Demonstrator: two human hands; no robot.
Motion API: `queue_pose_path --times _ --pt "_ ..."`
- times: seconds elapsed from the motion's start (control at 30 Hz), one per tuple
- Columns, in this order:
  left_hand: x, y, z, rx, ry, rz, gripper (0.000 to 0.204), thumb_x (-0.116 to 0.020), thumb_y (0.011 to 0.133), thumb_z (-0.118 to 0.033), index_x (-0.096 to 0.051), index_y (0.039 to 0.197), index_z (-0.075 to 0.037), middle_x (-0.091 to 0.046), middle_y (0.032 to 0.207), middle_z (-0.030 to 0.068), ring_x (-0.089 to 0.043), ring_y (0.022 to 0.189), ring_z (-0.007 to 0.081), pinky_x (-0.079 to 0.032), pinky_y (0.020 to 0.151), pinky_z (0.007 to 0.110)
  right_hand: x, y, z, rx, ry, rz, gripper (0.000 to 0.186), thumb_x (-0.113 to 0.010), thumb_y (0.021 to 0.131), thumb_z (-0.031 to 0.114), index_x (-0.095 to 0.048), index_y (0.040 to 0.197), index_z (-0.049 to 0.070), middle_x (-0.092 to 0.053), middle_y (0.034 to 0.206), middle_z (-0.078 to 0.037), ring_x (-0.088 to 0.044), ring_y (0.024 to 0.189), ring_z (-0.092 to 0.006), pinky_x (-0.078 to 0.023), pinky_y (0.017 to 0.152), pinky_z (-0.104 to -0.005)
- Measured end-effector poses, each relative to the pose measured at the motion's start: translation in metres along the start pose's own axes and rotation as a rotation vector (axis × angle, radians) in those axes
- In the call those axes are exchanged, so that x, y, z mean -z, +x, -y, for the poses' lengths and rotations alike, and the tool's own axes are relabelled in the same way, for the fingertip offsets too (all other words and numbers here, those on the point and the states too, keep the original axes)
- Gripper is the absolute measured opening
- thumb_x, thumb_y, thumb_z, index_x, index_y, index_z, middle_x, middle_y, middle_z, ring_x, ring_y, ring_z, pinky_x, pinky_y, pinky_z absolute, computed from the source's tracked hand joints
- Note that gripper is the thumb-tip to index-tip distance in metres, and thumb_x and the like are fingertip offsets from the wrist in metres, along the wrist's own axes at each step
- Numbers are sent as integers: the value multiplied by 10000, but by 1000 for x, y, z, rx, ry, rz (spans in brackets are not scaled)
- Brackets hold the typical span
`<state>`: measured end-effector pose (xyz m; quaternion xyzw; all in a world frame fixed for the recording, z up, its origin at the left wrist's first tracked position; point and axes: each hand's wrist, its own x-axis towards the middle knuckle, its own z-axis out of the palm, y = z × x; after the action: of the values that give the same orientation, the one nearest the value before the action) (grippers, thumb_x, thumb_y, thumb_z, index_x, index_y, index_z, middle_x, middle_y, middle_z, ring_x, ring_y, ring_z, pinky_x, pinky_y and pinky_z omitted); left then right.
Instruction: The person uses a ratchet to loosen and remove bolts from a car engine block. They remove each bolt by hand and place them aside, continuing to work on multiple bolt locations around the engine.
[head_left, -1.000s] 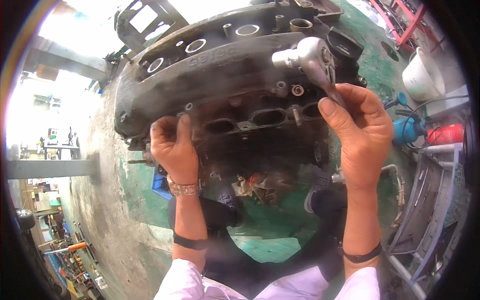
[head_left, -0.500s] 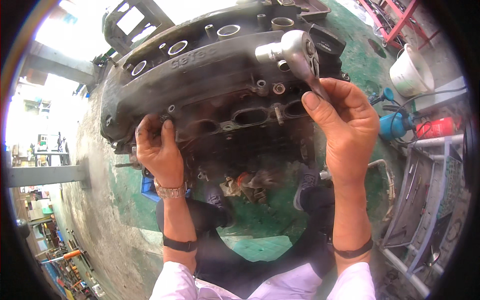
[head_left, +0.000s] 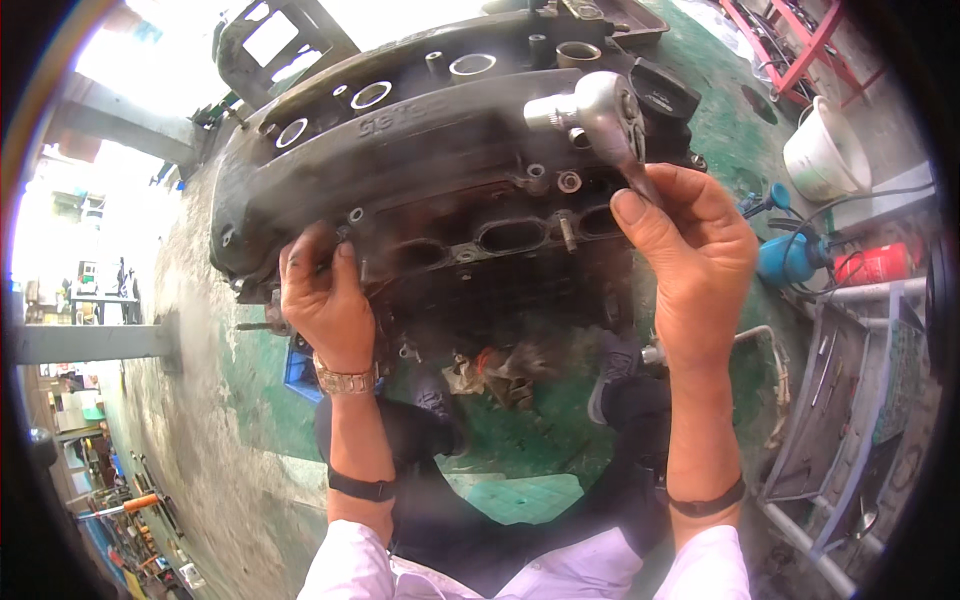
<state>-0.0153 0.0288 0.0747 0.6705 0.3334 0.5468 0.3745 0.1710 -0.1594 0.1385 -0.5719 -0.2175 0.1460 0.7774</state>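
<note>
A dark engine with a long black cover stretches across in front of me. In my right hand, raised over its right part, is a ratchet wrench with a silver socket on its head. Thumb and fingers close on the handle; the socket points left, apart from the engine's ports in this view. My left hand is at the engine's left front side, thumb and fingers pinched together near a bolt hole. Something small and dark shows at those fingertips, too small to name.
Below the engine lie crumpled rags on the green floor, between my feet. A blue crate is at the left. To the right are a white bucket, a blue bottle, a red can and a metal tool tray.
The engine sits slightly lower and further right in view. My left hand has shifted a little right with it, still pinched. The ratchet head is slightly lower and further right.
</note>
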Motion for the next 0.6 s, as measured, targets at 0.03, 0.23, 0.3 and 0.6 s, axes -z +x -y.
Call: queue_pose_path --times 0.03,0.23,0.3,0.6 --pt "1 0 1 -1 -4 -1 183 -670 835 70 -619 1003 16 -617 942 37 -585 838 96 -490 739 229 0 -1 0 -11 13 -6 194 -748 794 -16 -662 968 -14 -675 871 -8 -590 764 -54 -472 709 -185" --pt "3 -1 -1 61 66 -4 194 -693 816 61 -603 982 13 -620 944 42 -588 838 96 -495 725 230 -3 0 -3 -15 -6 -23 199 -751 789 -20 -664 967 -9 -671 869 -2 -586 758 -50 -460 703 -178" --pt "2 -1 -1 26 33 -7 238 -703 790 60 -596 998 15 -599 928 31 -593 808 97 -494 712 228 -3 1 -5 -24 -26 -35 200 -752 790 -17 -663 969 -9 -666 865 3 -575 746 -45 -449 689 -174" --pt "5 1 -1 -11 109 25 251 -678 806 84 -621 1044 28 -610 936 35 -590 839 101 -496 771 244 -5 -1 -6 -26 1 -8 193 -744 798 -20 -662 973 -15 -660 859 2 -562 738 -42 -440 687 -173"
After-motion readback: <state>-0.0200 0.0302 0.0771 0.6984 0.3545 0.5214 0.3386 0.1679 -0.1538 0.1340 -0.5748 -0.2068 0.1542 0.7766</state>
